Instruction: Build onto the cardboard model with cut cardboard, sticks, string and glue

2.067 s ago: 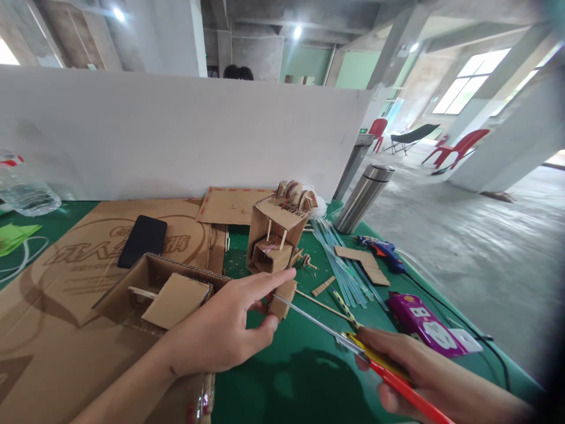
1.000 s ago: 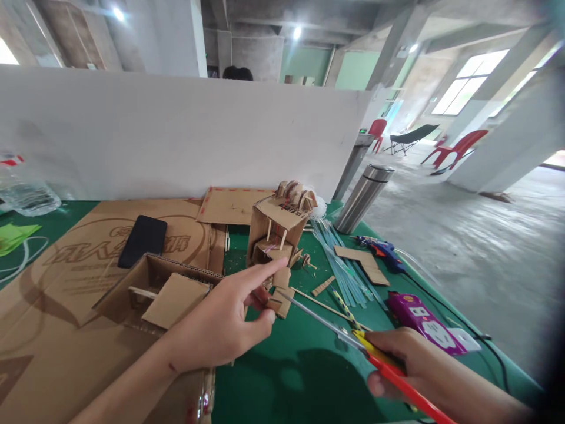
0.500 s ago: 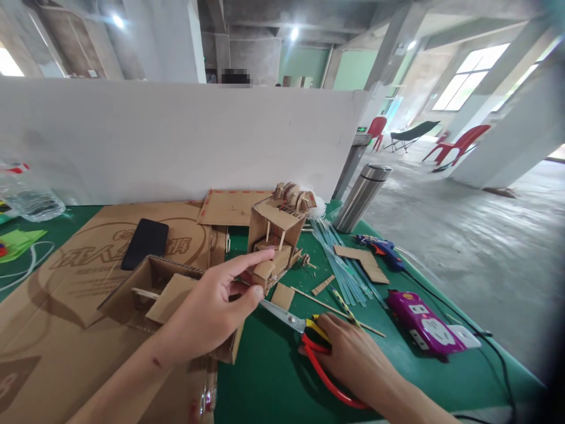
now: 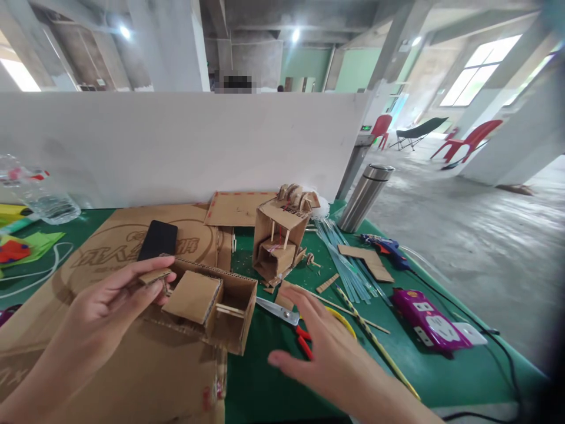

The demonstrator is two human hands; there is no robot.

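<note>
My left hand (image 4: 110, 312) pinches a small cardboard piece (image 4: 154, 275) between thumb and fingers. It is over the left end of an open cardboard box (image 4: 249, 306), which has a raised cardboard block and thin sticks across it. With fingers spread and nothing in them, my right hand (image 4: 329, 347) hovers over scissors (image 4: 282, 312) with red and yellow handles, partly covering them. Beyond the hands stands an upright cardboard model (image 4: 282, 215) with sticks inside and round cardboard discs on top. Its lower front compartment faces me.
To the right lie clear glue sticks (image 4: 348, 271), a glue gun (image 4: 388, 250), a purple power strip (image 4: 430, 324) and a striped pencil (image 4: 379, 347). A steel flask (image 4: 366, 197) stands behind them. A black phone (image 4: 158, 238) rests on flat cardboard (image 4: 176, 377); a white partition (image 4: 176, 147) borders the back.
My left hand has moved left, away from the upright model, and now has the small cardboard piece over the box. My right hand has let go of the scissors and opened.
</note>
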